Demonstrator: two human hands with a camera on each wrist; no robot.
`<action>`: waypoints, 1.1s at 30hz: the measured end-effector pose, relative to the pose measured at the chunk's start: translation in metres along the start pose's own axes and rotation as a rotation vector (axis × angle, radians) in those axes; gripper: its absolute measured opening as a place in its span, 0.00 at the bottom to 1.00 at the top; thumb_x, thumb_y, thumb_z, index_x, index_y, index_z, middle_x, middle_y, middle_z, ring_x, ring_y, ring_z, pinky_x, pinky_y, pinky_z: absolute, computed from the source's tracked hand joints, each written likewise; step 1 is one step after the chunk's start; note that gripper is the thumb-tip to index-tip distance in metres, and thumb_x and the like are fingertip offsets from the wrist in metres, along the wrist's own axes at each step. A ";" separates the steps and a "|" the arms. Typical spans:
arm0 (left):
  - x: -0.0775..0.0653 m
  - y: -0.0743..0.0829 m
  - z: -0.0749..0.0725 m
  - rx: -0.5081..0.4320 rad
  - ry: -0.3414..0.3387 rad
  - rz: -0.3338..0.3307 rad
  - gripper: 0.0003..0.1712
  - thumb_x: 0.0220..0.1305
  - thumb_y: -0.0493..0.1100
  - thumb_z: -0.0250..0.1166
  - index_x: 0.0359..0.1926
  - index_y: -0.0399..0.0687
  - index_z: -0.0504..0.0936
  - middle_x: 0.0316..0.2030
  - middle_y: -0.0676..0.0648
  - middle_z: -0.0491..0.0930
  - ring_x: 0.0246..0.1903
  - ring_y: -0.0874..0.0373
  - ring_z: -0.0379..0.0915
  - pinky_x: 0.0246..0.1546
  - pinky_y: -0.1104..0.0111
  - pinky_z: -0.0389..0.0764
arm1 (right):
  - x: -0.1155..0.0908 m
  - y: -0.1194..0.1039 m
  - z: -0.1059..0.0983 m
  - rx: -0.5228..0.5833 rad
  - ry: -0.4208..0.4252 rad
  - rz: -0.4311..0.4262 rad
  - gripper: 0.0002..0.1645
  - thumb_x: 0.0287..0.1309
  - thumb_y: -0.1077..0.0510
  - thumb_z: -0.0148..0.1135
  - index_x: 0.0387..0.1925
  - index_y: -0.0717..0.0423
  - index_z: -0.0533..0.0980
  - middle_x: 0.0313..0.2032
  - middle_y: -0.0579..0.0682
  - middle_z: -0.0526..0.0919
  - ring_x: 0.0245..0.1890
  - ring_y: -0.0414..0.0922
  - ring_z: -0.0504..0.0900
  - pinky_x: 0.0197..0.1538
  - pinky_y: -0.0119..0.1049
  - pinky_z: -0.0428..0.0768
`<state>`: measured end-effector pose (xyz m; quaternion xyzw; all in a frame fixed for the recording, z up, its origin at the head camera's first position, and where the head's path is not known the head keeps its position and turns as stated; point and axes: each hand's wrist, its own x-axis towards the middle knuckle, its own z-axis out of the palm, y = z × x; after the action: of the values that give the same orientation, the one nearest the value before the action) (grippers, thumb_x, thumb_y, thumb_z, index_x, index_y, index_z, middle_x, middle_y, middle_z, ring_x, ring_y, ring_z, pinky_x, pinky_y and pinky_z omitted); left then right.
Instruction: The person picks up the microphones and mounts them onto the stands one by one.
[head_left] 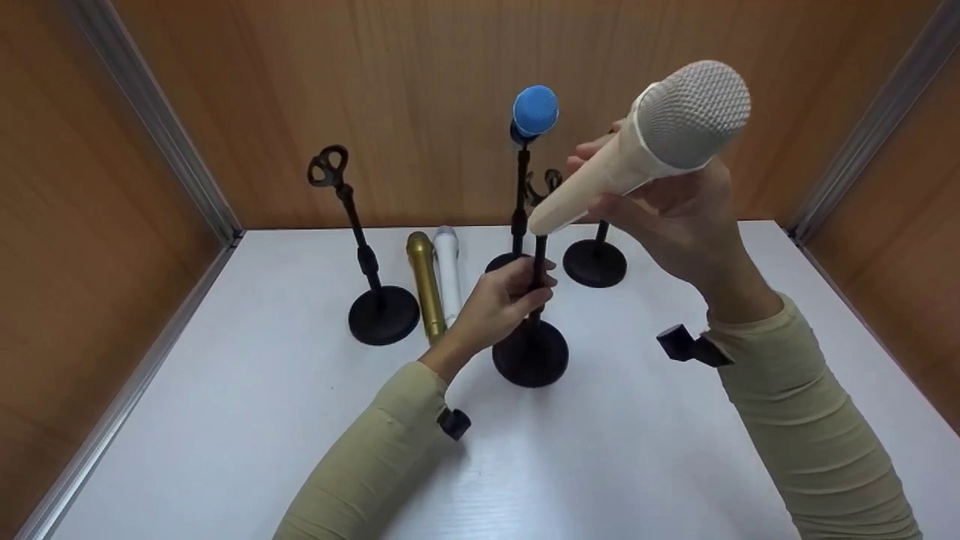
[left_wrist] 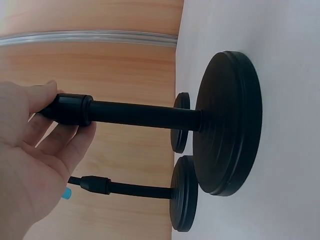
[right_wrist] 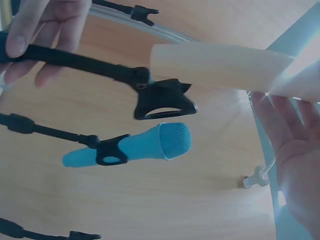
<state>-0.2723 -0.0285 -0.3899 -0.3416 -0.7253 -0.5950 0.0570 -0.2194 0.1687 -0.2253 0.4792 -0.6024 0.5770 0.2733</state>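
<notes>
My right hand (head_left: 690, 225) holds a cream-white microphone (head_left: 611, 176) tilted, its silver mesh head up to the right and its tail end low to the left. My left hand (head_left: 495, 304) grips the pole of a black microphone stand (head_left: 531, 358), whose round base is on the table. In the left wrist view the fingers wrap the thick collar (left_wrist: 72, 109) of that pole. The right wrist view shows the stand's clip (right_wrist: 165, 102) vacant, with the microphone's tail end close beside it. Behind, a blue microphone (head_left: 536, 111) sits in another stand's clip.
On the white table (head_left: 262, 420), a gold microphone (head_left: 426, 281) and a white microphone (head_left: 448, 274) lie side by side. A vacant stand (head_left: 382, 315) is to their left; another stand's base (head_left: 595, 262) is at back right. Wooden panels (head_left: 390, 112) enclose the back and sides.
</notes>
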 end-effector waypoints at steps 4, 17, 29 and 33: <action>0.001 0.003 -0.001 0.031 -0.007 0.006 0.20 0.69 0.28 0.62 0.60 0.34 0.76 0.46 0.39 0.84 0.41 0.50 0.82 0.45 0.63 0.84 | 0.009 -0.001 0.005 0.015 0.067 -0.075 0.38 0.57 0.57 0.76 0.57 0.76 0.66 0.50 0.69 0.80 0.53 0.62 0.83 0.58 0.56 0.79; 0.005 0.006 -0.007 -0.091 -0.059 0.046 0.29 0.67 0.22 0.54 0.68 0.38 0.70 0.49 0.40 0.82 0.50 0.51 0.81 0.54 0.56 0.81 | 0.016 0.000 0.009 -0.082 -0.006 -0.086 0.32 0.60 0.69 0.70 0.59 0.79 0.63 0.54 0.66 0.79 0.58 0.61 0.80 0.62 0.56 0.75; 0.006 0.005 -0.003 -0.121 -0.059 0.112 0.29 0.67 0.23 0.55 0.68 0.38 0.71 0.43 0.37 0.79 0.44 0.53 0.79 0.47 0.61 0.81 | 0.029 -0.005 0.014 -0.442 -0.201 -0.145 0.28 0.61 0.71 0.68 0.60 0.72 0.68 0.58 0.59 0.79 0.59 0.53 0.80 0.56 0.48 0.81; 0.005 0.005 -0.001 -0.126 -0.055 0.102 0.29 0.68 0.23 0.55 0.69 0.38 0.71 0.42 0.35 0.79 0.43 0.52 0.78 0.47 0.62 0.80 | 0.037 -0.008 0.013 -0.459 -0.278 -0.127 0.27 0.63 0.69 0.67 0.61 0.70 0.69 0.58 0.57 0.79 0.60 0.51 0.80 0.55 0.47 0.81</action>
<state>-0.2738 -0.0274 -0.3830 -0.3973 -0.6691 -0.6263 0.0457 -0.2239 0.1472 -0.1918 0.5159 -0.7179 0.3359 0.3249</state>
